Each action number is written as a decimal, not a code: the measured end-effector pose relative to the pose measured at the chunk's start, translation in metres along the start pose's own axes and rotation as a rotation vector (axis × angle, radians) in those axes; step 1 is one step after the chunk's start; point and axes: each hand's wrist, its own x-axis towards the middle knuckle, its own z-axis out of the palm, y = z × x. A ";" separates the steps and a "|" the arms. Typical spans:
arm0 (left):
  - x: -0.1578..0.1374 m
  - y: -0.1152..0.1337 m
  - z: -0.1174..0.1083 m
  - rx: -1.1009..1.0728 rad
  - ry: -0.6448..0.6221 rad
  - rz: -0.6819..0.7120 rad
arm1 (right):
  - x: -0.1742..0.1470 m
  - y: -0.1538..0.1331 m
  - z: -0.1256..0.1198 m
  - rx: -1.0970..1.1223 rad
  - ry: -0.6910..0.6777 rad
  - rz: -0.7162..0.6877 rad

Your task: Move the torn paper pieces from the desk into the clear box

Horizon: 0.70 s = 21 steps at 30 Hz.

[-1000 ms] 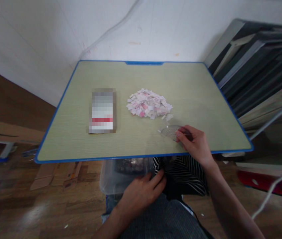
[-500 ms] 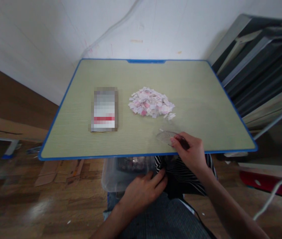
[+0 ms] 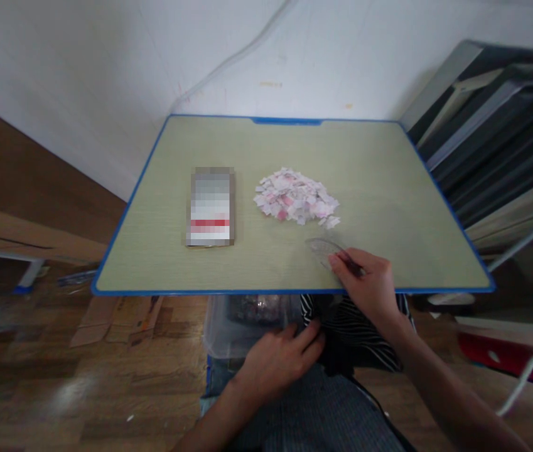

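My right hand (image 3: pixel 370 279) is closed on a clear, flat plastic piece (image 3: pixel 321 248) with a curved edge and faint markings, dark where my fingers grip it; its exact kind does not show. It is held over the front of the table, just short of a heap of small white and pink paper scraps (image 3: pixel 294 196). Below the table edge, my left hand (image 3: pixel 282 358) lies over my lap with fingers apart. Its fingertips touch or nearly touch a black-and-white striped cloth item (image 3: pixel 365 333).
A blurred-out packet or booklet (image 3: pixel 210 210) with a red band lies left of the heap on the blue-edged table (image 3: pixel 162 263). Beneath is a translucent plastic bin (image 3: pixel 223 336). Dark panels (image 3: pixel 506 119) lean at the right, and flattened cardboard (image 3: pixel 120 317) lies on the floor.
The view has shifted slightly, so the table and its contents appear further right. The clear plastic piece is tilted a little differently in my right hand. My left hand stays in place.
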 end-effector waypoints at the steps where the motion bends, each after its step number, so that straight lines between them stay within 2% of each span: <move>1: 0.000 0.000 0.000 -0.003 0.005 0.001 | 0.001 0.002 0.000 -0.026 0.009 -0.003; 5: -0.001 0.000 0.000 -0.010 0.006 0.004 | 0.007 -0.004 0.011 -0.085 0.023 -0.027; 11: -0.001 0.001 0.000 -0.025 -0.007 -0.014 | 0.017 -0.023 0.035 -0.035 -0.075 -0.111; 21: 0.001 0.000 -0.001 -0.047 -0.004 -0.003 | 0.026 -0.030 0.044 0.139 -0.438 -0.247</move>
